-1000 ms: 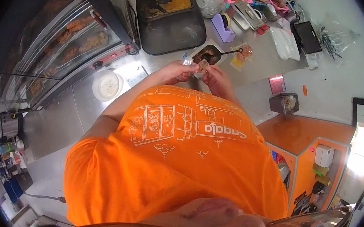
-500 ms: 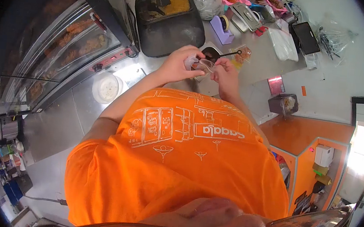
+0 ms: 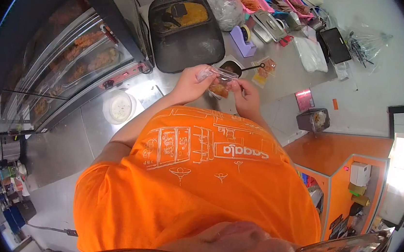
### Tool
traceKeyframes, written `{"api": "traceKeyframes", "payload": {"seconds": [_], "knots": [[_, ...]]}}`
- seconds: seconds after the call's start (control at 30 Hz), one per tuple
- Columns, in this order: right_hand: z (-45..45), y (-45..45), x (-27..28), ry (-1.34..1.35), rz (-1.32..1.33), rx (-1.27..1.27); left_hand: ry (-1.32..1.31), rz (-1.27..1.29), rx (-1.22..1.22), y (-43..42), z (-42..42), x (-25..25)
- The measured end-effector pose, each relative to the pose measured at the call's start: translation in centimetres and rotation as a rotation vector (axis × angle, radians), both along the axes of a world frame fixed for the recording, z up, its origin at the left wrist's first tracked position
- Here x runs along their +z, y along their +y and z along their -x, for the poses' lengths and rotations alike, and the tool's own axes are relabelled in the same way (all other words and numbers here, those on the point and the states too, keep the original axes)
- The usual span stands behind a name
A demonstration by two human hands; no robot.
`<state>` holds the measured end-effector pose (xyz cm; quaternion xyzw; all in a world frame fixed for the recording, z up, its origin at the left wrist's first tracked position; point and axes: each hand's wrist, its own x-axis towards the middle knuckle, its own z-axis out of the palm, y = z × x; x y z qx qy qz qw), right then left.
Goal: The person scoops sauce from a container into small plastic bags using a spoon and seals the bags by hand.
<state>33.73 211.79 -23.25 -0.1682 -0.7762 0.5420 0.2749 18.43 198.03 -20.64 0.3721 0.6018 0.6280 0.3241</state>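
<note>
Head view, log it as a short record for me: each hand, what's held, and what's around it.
Left hand: holding one side of a clear plastic bag
Right hand: holding the bag's other side
Bag contents: reddish-orange; exact food unclear
Just beyond hands: dark ladle, handle pointing right
By handle end: second filled bag, lying on the counter
Farther ahead: large black container, purple tape dispenser to its right

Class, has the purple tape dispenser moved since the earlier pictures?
No, not in any direction: the purple tape dispenser keeps its place beside the black tub; only the view shifted.
</note>
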Motion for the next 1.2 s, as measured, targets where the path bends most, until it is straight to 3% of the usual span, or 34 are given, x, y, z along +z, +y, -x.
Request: {"api": "traceKeyframes", "payload": {"seconds": [0.23,0.33,0.43,0.53,0.63,0.73,1.2], "knots": [[-0.3,-0.6,0.7,0.140,0.135,0.021,0.087,0.052,-0.067,-0.4,0.3,-0.4],[-0.4,-0.6,0.4,0.177,0.185,-0.002,-0.144,-0.102,-0.041,-0.3,-1.0,0.4],[-0.8,-1.2,1.6,0.221,0.186,-0.069,0.013,0.282,-0.129,-0.8,-0.3,1.3],[-0.9,-1.0,1.4,0.252,0.139,-0.068,0.000,0.249,-0.142,-1.1,-0.1,1.6],[-0.9,-1.1,1.2,0.255,0.189,-0.044,-0.109,0.000,-0.164,-1.0,0.4,-0.8],[-1.1,-0.9,0.8,0.216,0.139,0.019,-0.046,0.107,-0.084,-1.4,-0.2,1.7],[-1.3,-0.9,-0.2,0.042,0.177,0.122,-0.005,0.087,-0.062,-1.5,-0.9,-1.1]]}}
